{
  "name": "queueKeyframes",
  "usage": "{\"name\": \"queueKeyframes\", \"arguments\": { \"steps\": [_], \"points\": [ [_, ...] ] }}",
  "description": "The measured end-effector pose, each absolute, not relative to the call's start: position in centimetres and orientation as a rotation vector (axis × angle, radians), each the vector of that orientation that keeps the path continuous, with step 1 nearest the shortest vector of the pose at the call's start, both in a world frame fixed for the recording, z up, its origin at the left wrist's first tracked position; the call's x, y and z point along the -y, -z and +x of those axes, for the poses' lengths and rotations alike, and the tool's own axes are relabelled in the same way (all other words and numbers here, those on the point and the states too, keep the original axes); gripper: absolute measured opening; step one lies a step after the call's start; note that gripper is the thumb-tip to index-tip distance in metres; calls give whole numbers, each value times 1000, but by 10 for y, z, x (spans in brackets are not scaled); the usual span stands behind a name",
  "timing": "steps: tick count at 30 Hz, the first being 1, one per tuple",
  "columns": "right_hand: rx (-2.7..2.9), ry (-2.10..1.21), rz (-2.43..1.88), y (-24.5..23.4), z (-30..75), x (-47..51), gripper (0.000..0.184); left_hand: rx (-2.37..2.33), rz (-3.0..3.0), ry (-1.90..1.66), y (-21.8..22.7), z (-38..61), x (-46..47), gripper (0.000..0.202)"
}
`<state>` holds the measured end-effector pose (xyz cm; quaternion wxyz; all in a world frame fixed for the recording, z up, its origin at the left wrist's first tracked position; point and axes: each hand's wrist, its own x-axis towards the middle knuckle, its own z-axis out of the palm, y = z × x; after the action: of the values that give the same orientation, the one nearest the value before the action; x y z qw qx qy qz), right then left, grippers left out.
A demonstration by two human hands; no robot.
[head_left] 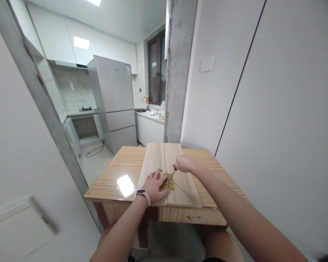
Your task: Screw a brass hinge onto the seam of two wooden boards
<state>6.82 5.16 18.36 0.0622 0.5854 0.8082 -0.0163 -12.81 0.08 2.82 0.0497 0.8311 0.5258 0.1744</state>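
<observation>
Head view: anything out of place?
A cable lies loose on the kitchen floor, where feet might catch it, and the cupboard under the stove stands open. Nothing odd shows at the hinge.

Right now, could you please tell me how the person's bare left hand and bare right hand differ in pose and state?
The bare left hand is spread over the brass-coloured metal hinge, while the bare right hand is closed around a slim, metal-shafted screwdriver.
The left hand rests low on the pale wooden boards; the right hand is raised above them.
The left wrist wears a white-strapped, dark-faced band; the right wrist has none.
Both are at the hinge.
</observation>
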Motion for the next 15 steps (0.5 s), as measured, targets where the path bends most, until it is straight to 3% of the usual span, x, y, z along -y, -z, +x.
{"name": "queueKeyframes", "arguments": {
  "steps": [10, 15],
  "points": [
    [-2608, -40, 1643, -169, 78, -64, 31, -1605, 2529, -546, -25, -128, -2, 76],
    [-2727, 25, 1508, -171, 88, -62, 11, -1600, 2530, -544, -26, -129, -1, 76]
  ]
}}
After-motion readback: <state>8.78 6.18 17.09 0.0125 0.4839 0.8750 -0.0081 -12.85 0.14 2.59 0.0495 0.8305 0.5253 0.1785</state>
